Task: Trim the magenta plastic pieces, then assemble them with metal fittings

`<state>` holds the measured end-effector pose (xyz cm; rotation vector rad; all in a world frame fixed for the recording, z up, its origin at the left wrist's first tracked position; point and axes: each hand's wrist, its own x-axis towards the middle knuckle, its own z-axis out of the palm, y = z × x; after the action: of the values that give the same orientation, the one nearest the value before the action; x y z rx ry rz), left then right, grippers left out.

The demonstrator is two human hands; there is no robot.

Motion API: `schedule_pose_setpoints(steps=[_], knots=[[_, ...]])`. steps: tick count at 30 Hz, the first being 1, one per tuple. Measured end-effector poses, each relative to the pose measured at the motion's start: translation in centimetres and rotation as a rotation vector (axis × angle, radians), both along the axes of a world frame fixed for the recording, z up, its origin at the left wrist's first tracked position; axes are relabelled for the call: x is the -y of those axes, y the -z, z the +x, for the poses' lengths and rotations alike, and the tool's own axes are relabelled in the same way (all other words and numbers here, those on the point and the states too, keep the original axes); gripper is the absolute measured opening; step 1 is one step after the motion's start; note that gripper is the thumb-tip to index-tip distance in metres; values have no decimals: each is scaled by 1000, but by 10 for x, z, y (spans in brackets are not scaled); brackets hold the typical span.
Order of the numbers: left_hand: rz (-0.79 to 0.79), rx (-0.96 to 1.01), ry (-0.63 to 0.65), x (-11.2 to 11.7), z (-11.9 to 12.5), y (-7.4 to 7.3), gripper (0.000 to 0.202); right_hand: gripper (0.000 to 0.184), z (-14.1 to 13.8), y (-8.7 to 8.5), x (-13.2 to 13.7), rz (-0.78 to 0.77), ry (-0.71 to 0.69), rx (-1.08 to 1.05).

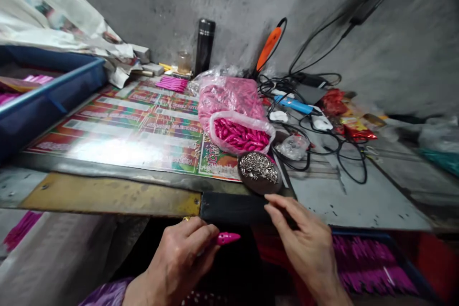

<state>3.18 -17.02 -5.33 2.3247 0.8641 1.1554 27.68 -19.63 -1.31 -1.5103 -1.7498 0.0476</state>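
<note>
My left hand (182, 253) is closed round a small pink pointed cap (228, 237), its tip sticking out to the right. My right hand (304, 244) hovers just right of it, fingers loosely apart and pointing left, holding nothing I can make out. Just beyond my right hand, a dark round dish (259, 171) of small silver metal pieces sits at the table's front edge. Behind the dish lies an open plastic bag of pink caps (241, 133), with a fuller pink bag (229, 96) behind that.
A printed glossy sheet (125, 129) covers the table. A blue tray (39, 100) stands at left, newspaper above it. Tangled black cables (322, 138), a blue tool (294, 104), an orange tool (268, 47) and a black flask (204, 45) lie at the back. A bin of pink sticks (369, 263) sits below right.
</note>
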Motion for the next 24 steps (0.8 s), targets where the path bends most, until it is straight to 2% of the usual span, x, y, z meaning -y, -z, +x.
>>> schedule_pose_setpoints(steps=[3,8,13,24], knots=[[16,-21,-4,-3,-4,-3,11,16,15,4,-19,105,31,242],[29,-41,-26,-6,-10,-6,11,43,21,14,-37,89,41,443],[-7,-89,13,-6,-13,-4,12,52,20,20,-41,54,77,511],[17,-82,-28,-5,-11,-5,11,58,18,21,-46,18,61,507]])
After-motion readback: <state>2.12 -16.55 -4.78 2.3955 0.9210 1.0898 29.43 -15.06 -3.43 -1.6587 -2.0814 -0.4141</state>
